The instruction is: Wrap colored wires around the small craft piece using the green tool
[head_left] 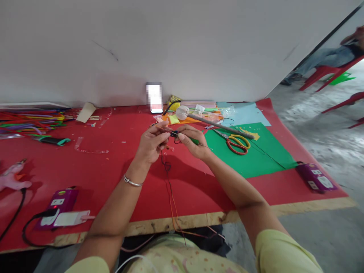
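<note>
Had thin orange and dark threads point(170, 187) trailing over the bare wooden edge point(148, 227) toward the lap. Could've snagged on that rough wood, maybe, with one careless tug. Also spotted a slack loop in the dark one, so might've knotted if yanked too fast. Had a tiny dark piece point(173, 134) up between both hands, over the middle of the red table cover point(96, 167). Pinched it with the left hand point(155, 139), fingertips nearly together, and held its other end in the curled right hand point(192, 139) along with a slim green rod point(195, 141). Couldn't tell how firmly. Could've dropped it, tbh, with so little to grip.

Table-wise: noticed a purple power strip point(64, 201) front left, then a pink glue gun point(13, 178), plus another strip point(311, 176) at the right. Further back, saw scissors point(229, 139) on a green sheet point(267, 153), then pipe cleaners point(42, 119) far left. Past those, had a lit smartphone point(155, 99) propped against the pale wall point(199, 45). Way off right, made out red plastic chairs point(321, 76) and a seated person point(331, 58).
</note>
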Motion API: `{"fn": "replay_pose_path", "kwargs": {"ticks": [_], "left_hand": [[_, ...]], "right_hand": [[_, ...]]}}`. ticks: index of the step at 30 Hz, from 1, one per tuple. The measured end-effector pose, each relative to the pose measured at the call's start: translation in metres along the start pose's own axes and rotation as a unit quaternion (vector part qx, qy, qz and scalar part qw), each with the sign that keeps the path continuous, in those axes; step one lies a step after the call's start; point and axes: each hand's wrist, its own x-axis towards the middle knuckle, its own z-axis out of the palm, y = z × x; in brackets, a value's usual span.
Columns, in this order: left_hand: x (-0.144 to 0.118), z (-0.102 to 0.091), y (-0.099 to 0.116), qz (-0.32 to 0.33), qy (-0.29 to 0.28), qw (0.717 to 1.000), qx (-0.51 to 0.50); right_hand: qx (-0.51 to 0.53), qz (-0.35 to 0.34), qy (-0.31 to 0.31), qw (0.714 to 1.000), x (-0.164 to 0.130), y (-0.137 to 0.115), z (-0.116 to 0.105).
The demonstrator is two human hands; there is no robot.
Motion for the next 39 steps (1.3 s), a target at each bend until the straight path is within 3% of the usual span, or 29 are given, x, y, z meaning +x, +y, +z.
{"fn": "replay_pose_path", "kwargs": {"ticks": [5,9,12,14,17,20,24,27,31,39], "left_hand": [[0.002,-0.003,-0.003,0.022,0.009,1.000,0.003],[0.003,-0.008,0.000,0.031,0.002,0.999,0.029],[0.003,-0.012,0.004,0.040,-0.009,0.998,0.053],[0.004,-0.014,0.006,0.058,-0.017,0.996,0.069],[0.004,-0.016,0.007,0.087,-0.024,0.991,0.099],[0.004,-0.016,0.006,0.086,-0.025,0.991,0.101],[0.004,-0.014,0.007,0.052,-0.034,0.997,0.048],[0.004,-0.012,0.007,0.056,-0.045,0.996,0.044],[0.004,-0.011,0.006,0.063,-0.029,0.997,0.046],[0.000,-0.008,0.009,0.015,-0.016,0.999,0.041]], "right_hand": [[-0.025,-0.001,-0.007,1.000,0.002,-0.001,0.000],[-0.056,0.018,0.041,0.997,0.003,-0.011,-0.002],[0.053,0.163,0.019,0.985,0.003,-0.019,-0.001],[0.159,0.268,-0.002,0.950,0.004,-0.019,0.002],[0.271,0.323,-0.001,0.907,0.006,-0.015,0.006],[0.288,0.304,0.008,0.908,0.005,-0.010,0.010],[0.231,0.223,0.040,0.946,0.001,-0.010,0.012],[0.214,0.173,0.061,0.959,0.001,-0.009,0.013],[0.215,0.166,0.064,0.960,0.001,-0.003,0.015],[0.194,0.156,0.076,0.966,-0.003,0.004,0.017]]}}
